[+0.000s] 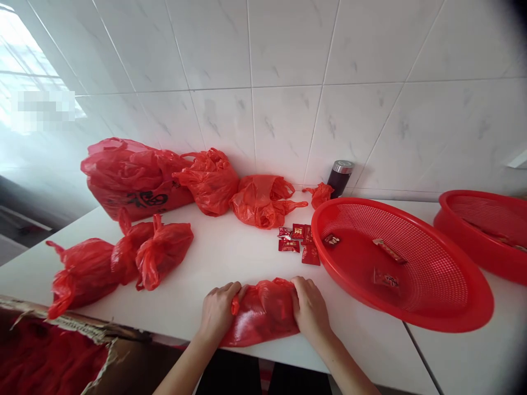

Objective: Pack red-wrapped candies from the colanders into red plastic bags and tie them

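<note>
A filled red plastic bag [265, 315] lies on the white table near its front edge, between my two hands. My left hand [220, 307] grips the bag's upper left side, fingers curled into the plastic. At the opposite end, my right hand [310, 304] is closed on the bag's upper right corner. What is inside cannot be made out through the film. Just beyond it lie several small red candy packets [290, 245]. To the right stands a large red mesh basket [428, 241] with a few wrapped sweets in its bottom.
Several knotted red bags [164, 252] sit at the left. Against the tiled wall are a big red bag [135, 181], more red bags [212, 184] and a dark thermos [340, 178]. A second red basket [486, 219] stands far right; a cardboard box [123, 362] is lower left.
</note>
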The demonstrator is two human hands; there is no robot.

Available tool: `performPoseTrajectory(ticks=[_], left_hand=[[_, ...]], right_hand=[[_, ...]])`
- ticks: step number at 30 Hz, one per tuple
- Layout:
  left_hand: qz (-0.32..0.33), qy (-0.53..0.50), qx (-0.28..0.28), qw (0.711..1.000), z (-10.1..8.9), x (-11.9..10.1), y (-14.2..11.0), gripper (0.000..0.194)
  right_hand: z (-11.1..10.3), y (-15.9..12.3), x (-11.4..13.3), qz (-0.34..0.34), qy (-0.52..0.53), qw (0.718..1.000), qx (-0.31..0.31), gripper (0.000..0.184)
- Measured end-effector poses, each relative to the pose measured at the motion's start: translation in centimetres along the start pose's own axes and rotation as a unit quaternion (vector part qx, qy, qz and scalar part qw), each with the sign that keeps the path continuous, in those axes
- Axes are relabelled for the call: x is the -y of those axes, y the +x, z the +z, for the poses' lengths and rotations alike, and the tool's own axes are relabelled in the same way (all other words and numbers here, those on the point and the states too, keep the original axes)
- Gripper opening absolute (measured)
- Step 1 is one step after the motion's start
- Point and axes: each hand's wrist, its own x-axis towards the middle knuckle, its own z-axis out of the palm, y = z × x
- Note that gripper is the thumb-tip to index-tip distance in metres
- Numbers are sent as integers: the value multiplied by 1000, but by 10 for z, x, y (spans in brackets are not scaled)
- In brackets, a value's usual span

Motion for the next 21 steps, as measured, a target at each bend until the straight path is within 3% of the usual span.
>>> performPoseTrajectory(ticks=[3,5,8,10,13,16,19,21], left_hand=[[-28,7,9,1000,-11,-4,8,37],[-59,6,13,998,-28,-1,15,41],[-127,17,20,992,-68,16,22,48],[-182,33,23,983,-100,35,22,51],[-236,54,-5,970,-144,64,20,63],[-238,65,-37,968,-170,86,29,83],[-241,63,-35,968,-171,101,50,88],[-256,51,-22,965,-164,109,65,79]], right_hand=[[-3,10,4,24,41,999,13,18],[-6,22,13,53,116,992,23,14],[-12,42,28,65,237,968,47,23],[-15,54,32,50,256,964,48,30],[-16,69,27,3,176,984,-1,27],[-11,81,13,-38,54,997,-41,30],[-1,88,0,-4,-61,998,-25,38],[4,87,-7,22,-111,994,-6,41]])
